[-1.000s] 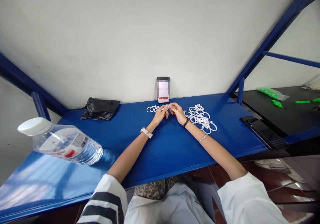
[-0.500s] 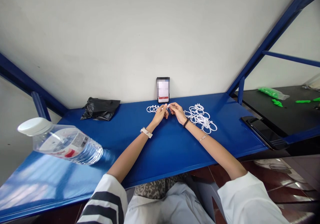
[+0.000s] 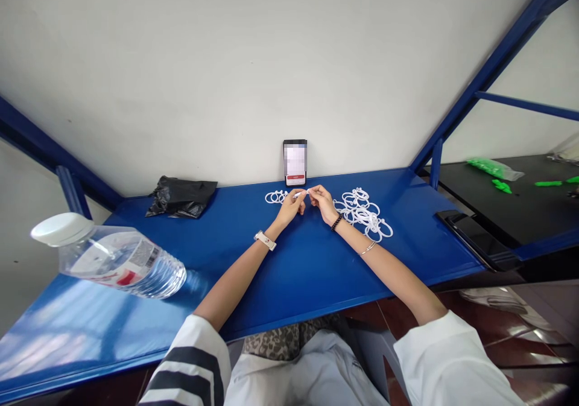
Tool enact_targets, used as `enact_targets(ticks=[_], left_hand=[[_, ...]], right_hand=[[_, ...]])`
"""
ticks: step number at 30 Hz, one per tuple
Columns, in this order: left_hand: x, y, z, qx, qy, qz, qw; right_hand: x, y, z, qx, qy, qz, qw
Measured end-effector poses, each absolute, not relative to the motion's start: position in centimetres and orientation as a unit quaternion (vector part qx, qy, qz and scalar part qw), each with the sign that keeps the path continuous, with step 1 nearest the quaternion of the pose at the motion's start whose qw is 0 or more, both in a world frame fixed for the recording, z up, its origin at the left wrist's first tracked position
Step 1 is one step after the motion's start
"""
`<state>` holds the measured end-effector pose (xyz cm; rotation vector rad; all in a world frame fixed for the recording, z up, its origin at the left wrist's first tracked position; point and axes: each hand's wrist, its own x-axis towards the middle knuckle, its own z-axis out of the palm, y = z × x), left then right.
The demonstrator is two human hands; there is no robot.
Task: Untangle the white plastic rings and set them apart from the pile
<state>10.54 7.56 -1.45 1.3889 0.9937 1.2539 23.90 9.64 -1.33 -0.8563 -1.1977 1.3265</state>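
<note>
My left hand (image 3: pixel 290 207) and my right hand (image 3: pixel 322 203) meet fingertip to fingertip over the blue table, just in front of a propped-up phone (image 3: pixel 295 163). Both are closed in a pinch on a small white plastic ring, mostly hidden by the fingers. Just left of my left hand lie a few white rings (image 3: pixel 272 197) in a short row. A loose pile of white rings (image 3: pixel 362 214), each with a small knob, lies beside my right hand, partly behind the wrist.
A large water bottle (image 3: pixel 122 261) stands at the left front of the blue table (image 3: pixel 289 279). A black plastic bag (image 3: pixel 181 197) lies at the back left. At the right edge is a dark phone-like object (image 3: pixel 470 237). Green pieces in a bag (image 3: pixel 491 168) lie on the black table beyond.
My right fingertips have drawn slightly away from my left ones, to the right. The rings on the table have not moved.
</note>
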Motion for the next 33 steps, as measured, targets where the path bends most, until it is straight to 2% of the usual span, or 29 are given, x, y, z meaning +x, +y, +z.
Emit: enact_targets(ticks=[7, 14, 26, 33], left_hand=[[10.59, 7.59, -1.63, 0.574, 0.418, 0.521, 0.473], [10.59, 6.98, -1.88, 0.611, 0.464, 0.544, 0.340], [10.43, 7.23, -1.19, 0.527, 0.439, 0.584, 0.434], [10.14, 7.22, -1.18, 0.530, 0.401, 0.568, 0.486]], right_hand=[[23.80, 9.89, -1.61, -0.364, -0.502, 0.555, 0.554], [23.72, 9.74, -1.52, -0.375, -0.511, 0.532, 0.561], [23.48, 9.98, -2.00, -0.375, -0.589, 0.504, 0.508], [23.87, 9.94, -1.43, -0.363, -0.539, 0.543, 0.532]])
